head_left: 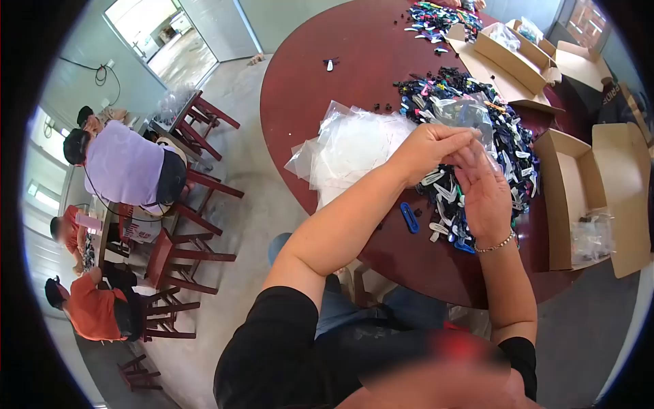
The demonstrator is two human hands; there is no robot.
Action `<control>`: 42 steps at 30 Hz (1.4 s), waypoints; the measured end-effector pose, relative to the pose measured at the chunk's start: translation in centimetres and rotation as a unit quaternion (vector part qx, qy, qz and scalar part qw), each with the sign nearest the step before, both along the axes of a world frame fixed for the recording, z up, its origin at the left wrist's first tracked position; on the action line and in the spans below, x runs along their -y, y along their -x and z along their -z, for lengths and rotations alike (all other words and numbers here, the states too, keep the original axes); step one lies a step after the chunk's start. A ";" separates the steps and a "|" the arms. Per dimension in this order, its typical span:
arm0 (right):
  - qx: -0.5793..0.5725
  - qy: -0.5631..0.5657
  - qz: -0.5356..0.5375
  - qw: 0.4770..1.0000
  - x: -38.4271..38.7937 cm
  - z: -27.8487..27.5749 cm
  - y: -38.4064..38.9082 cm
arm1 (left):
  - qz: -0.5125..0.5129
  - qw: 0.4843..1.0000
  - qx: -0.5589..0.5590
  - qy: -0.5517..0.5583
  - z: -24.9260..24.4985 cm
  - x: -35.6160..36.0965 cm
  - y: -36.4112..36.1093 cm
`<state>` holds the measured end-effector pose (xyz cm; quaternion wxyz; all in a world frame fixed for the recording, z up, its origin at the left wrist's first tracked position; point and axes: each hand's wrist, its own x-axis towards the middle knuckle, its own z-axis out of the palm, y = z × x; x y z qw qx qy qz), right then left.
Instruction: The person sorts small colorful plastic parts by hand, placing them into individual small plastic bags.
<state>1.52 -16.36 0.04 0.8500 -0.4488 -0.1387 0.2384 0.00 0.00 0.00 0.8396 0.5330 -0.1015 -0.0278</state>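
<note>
Both of my hands are together over a heap of small, elongated clip-like pieces (504, 146), mostly black, white and blue. My left hand (430, 151) has thumb and fingers pinched at the edge of a clear plastic bag (470, 116). My right hand (485, 201), palm facing up with a beaded bracelet at the wrist, has its fingertips closed on the bag's near edge. The bag's contents are hard to make out. Left of my hands lies a stack of flat clear bags (357, 146). A single blue piece (409, 217) lies near the heap's front edge.
The round dark-red table (300, 88) carries an open cardboard box (575, 198) on the right and another box (511, 58) farther back. A second heap of pieces (446, 20) lies at the far edge, near another person's hands. Several people sit on wooden stools (180, 255) at left.
</note>
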 end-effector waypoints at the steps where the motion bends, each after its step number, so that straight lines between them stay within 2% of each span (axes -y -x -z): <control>1: 0.000 -0.026 0.000 1.000 0.0 -0.1 -0.1 | -0.016 1.000 -0.013 -0.011 -0.2 0.1 0.1; 3: -0.002 -0.046 0.002 0.999 0.8 -0.4 -0.4 | -0.029 0.999 -0.028 -0.017 -0.7 0.7 0.5; 5: 0.182 -0.007 0.037 0.983 1.6 -0.7 -1.2 | -0.021 0.999 -0.024 0.017 -1.2 0.6 0.9; 6: 0.276 0.097 0.085 0.953 2.1 -1.6 -1.3 | -0.016 0.999 -0.026 0.022 -0.9 0.2 0.7; 7: 0.276 0.099 0.085 0.952 2.7 -2.5 -1.3 | -0.015 0.999 -0.027 0.023 -0.8 -0.2 0.6; 9: 0.452 0.311 0.099 0.830 3.9 -3.6 -1.5 | 0.022 0.995 -0.003 0.102 -0.5 -1.0 0.3; 10: 0.552 0.350 0.084 0.752 4.5 -3.6 -2.1 | 0.023 0.995 0.008 0.098 -0.4 -1.2 0.2; 11: 0.551 0.350 0.083 0.753 4.4 -3.7 -2.1 | 0.023 0.995 0.008 0.098 -0.3 -1.3 0.3; 13: 0.651 0.378 0.067 0.655 4.2 -4.1 -1.9 | 0.087 0.989 -0.016 0.120 -0.7 -1.6 0.9; 15: 0.669 0.368 0.092 0.639 3.8 -4.0 -1.7 | 0.095 0.984 -0.028 0.147 -0.7 -1.5 0.9; 17: 0.712 0.366 0.091 0.593 3.9 -4.1 -1.8 | 0.085 0.985 -0.045 0.144 -0.9 -1.5 0.7; 20: 0.724 0.374 0.102 0.570 4.0 -4.2 -2.1 | 0.044 0.991 -0.007 0.125 -0.3 -1.8 0.1; 21: 0.724 0.374 0.101 0.571 4.0 -4.5 -1.8 | 0.025 0.994 0.021 0.102 -0.3 -1.7 0.1; 23: 0.651 0.363 0.077 0.663 4.1 -5.2 -1.1 | 0.019 0.991 -0.003 0.136 -0.5 -1.7 0.3; 24: 0.651 0.363 0.075 0.662 4.2 -5.0 -1.3 | -0.006 0.994 0.001 0.109 -0.5 -1.6 0.3; 26: 0.561 0.306 0.052 0.767 4.5 -4.4 -2.0 | -0.033 0.996 0.006 0.083 -0.6 -1.6 0.4; 28: 0.545 0.323 0.071 0.771 4.5 -4.2 -2.2 | -0.077 0.997 0.026 0.016 -0.8 -1.3 0.5; 29: 0.529 0.339 0.092 0.773 4.7 -4.1 -2.3 | -0.077 0.997 0.026 0.017 -0.8 -1.2 0.6; 30: 0.429 0.370 0.074 0.821 5.0 -3.8 -2.3 | -0.085 0.996 0.033 0.000 -0.9 -1.1 0.7; 31: 0.430 0.370 0.075 0.820 5.0 -3.6 -2.3 | -0.094 0.995 0.039 -0.016 -0.9 -1.0 0.8; 33: 0.277 0.290 0.009 0.916 4.9 -3.4 -2.5 | -0.099 0.994 0.046 -0.026 -1.0 -0.8 1.0; 34: 0.277 0.290 0.009 0.916 5.0 -3.4 -2.7 | -0.104 0.993 0.052 -0.037 -1.0 -0.7 1.0; 36: 0.207 0.256 -0.031 0.944 5.1 -3.3 -3.1 | -0.100 0.992 0.059 -0.042 -0.8 -0.6 1.0; 40: 0.131 0.205 -0.017 0.970 4.5 -3.4 -2.7 | -0.085 0.993 0.059 -0.061 -0.6 -0.2 1.2; 41: 0.130 0.206 -0.016 0.970 4.5 -3.1 -2.7 | -0.083 0.993 0.059 -0.061 -0.7 0.0 1.3; 42: 0.180 0.235 -0.016 0.955 4.4 -2.7 -2.8 | -0.087 0.992 0.060 -0.072 -1.0 0.2 1.5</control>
